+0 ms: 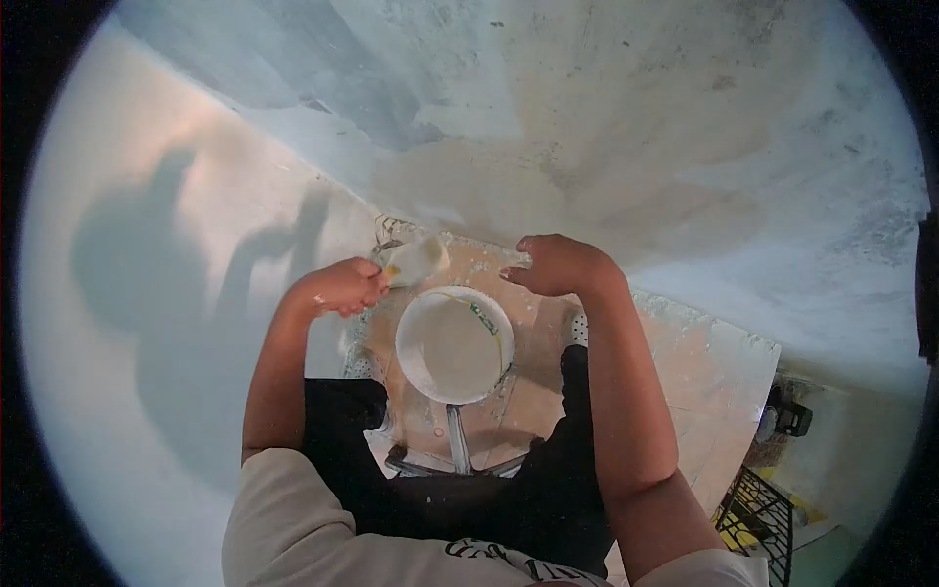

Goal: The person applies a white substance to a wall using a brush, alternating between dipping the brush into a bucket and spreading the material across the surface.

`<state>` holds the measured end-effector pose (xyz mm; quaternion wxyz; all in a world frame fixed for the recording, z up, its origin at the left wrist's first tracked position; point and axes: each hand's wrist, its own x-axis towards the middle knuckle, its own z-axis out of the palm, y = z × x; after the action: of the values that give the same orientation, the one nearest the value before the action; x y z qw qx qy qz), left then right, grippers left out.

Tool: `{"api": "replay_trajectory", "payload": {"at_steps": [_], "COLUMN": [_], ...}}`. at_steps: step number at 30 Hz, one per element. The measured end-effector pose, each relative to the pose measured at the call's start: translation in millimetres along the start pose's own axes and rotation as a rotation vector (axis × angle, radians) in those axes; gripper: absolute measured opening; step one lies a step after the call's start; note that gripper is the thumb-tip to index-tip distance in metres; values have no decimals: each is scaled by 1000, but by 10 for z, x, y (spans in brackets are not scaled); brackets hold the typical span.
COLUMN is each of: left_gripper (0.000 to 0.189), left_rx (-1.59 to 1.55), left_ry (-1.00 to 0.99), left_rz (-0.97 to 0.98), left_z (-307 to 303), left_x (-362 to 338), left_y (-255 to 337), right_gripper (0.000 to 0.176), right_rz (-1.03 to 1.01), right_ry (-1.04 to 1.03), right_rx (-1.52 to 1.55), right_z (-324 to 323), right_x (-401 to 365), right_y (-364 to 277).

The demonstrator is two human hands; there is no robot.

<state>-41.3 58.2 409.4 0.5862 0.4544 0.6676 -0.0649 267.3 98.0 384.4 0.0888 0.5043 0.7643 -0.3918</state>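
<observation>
My left hand [342,287] is closed around what looks like a putty knife [423,258], its wide pale blade pointing right and a bit of yellow showing near my fingers. The blade is above the floor, just behind the white bucket [403,318]. Inside that bucket is a smooth whitish paste [450,344], and a green label [483,317] shows near its right rim. My right hand [565,266] is raised to the right of the bucket, near the wall, its thumb and fingers apart with nothing visible between them.
A patchy plastered wall [626,127] rises ahead, meeting a smooth white wall [108,293] on my left. Splattered floor tiles [675,352] lie below. Metal seat legs [457,440] stand between my knees. A black metal lattice [758,514] is at lower right.
</observation>
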Motion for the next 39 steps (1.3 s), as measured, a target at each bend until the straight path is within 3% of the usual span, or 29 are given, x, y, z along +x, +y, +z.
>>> {"api": "replay_trajectory", "payload": {"at_steps": [3,6,7,9,12,15,17,19,21,26,31,36,39], "left_gripper": [15,20,20,30,17,18,19,20,21,25,26,21,23], "left_rx": [118,215,204,511,412,409,439,465,635,525,432,459,420], "left_ry": [-107,-116,-125,-106,-98,-30,-5,25,268,227,211,356,297], "left_rz": [-2,-57,-63,-152,-207,-209,-172,-133,5,-5,-17,-9,-6], "left_z": [56,216,280,431,663,924,1064,1229,1398,1675,1860,2142,2224], "left_x": [-242,-164,-120,28,443,843,1073,1349,1669,2204,2339,2575,2543], "left_y": [-98,-262,-310,-388,-656,-794,-926,-1158,-1424,-1868,-1934,-2021,-1940], "right_gripper": [63,64,57,51,48,46,52,51,50,47,41,39,38], "right_rz": [0,-10,-49,-76,-64,-63,-126,-127,-130,-113,-38,-57,-46], "right_ry": [-42,-59,-14,12,-24,-83,-300,-316,-327,-316,-307,-355,-340], "right_rx": [-14,-51,-72,-92,-102,-172,-274,-285,-292,-296,-266,-248,-228], "right_z": [-15,60,113,190,206,363,533,627,680,721,705,732,735], "right_x": [4,70,107,138,164,248,358,354,376,420,441,492,485], "right_y": [-52,-79,-90,-99,-265,-472,-611,-749,-810,-776,-762,-696,-675]}}
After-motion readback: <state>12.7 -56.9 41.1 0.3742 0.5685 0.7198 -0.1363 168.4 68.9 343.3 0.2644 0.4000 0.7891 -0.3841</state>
